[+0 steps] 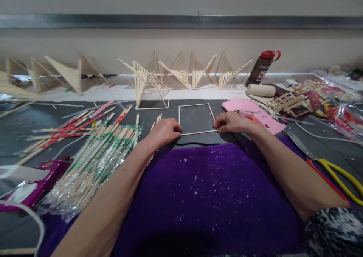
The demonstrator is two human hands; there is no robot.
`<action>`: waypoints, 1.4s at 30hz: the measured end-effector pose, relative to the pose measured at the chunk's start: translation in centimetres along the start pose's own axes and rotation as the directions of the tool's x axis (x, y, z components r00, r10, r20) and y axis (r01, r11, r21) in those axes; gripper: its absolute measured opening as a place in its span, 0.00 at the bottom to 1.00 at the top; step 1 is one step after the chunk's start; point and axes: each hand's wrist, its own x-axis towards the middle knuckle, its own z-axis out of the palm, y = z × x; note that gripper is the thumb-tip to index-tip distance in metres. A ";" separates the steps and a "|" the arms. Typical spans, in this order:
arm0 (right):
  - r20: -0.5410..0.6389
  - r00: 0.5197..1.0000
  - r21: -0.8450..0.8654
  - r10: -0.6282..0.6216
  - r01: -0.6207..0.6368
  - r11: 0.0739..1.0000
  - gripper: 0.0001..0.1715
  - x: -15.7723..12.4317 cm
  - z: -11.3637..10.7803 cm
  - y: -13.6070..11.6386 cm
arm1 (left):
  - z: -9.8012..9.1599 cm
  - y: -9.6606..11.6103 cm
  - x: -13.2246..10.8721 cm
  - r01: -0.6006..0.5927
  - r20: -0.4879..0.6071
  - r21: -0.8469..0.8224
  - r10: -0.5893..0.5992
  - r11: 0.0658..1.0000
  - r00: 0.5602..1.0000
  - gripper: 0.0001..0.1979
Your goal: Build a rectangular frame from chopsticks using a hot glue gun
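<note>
A four-sided frame of thin wooden sticks (pixel 195 105) lies flat on the dark table in front of me. At its near left corner is my left hand (pixel 166 131), fingers pinched together on the stick. My right hand (pixel 231 121) pinches the near right corner in the same way. A few loose sticks (pixel 154 125) lie just left of my left hand, partly hidden by it. Just behind the frame, to the left, stands a twisted stick model (pixel 147 85) on a similar square base.
More stick models (pixel 202 73) line the wall. Wrapped chopsticks (pixel 104 158) and a magenta device (pixel 39 185) lie left. Right are pink sheets (pixel 255 113), yellow-handled scissors (pixel 326 164), a bottle (pixel 261 68) and a pile of wooden pieces (pixel 297 100). Purple cloth (pixel 212 196) covers the near side.
</note>
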 end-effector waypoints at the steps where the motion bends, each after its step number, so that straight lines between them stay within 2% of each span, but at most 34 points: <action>1: -0.003 1.000 0.002 -0.001 0.001 1.000 0.11 0.0 0.0 0.0 | 0.0 0.0 0.0 0.001 -0.001 0.001 -0.001 1.000 1.000 0.12; 11: -0.019 1.000 0.015 0.009 -0.008 1.000 0.10 0.2 0.2 0.1 | 0.1 -0.1 0.0 0.015 -0.005 -0.011 -0.015 1.000 1.000 0.12; 20: 0.017 1.000 0.136 0.005 -0.007 0.991 0.11 0.0 0.3 0.5 | -0.1 0.3 -0.1 0.029 -0.002 -0.015 -0.029 0.999 1.000 0.11; 27: 0.000 1.000 0.053 0.002 -0.002 0.999 0.09 -0.1 0.0 -0.1 | 0.0 0.2 0.0 0.043 -0.002 0.006 -0.043 0.999 0.999 0.11; 42: -0.008 1.000 0.038 0.004 -0.003 0.999 0.09 0.2 0.2 0.1 | 0.1 0.0 0.0 0.033 0.003 -0.011 -0.033 0.999 0.999 0.11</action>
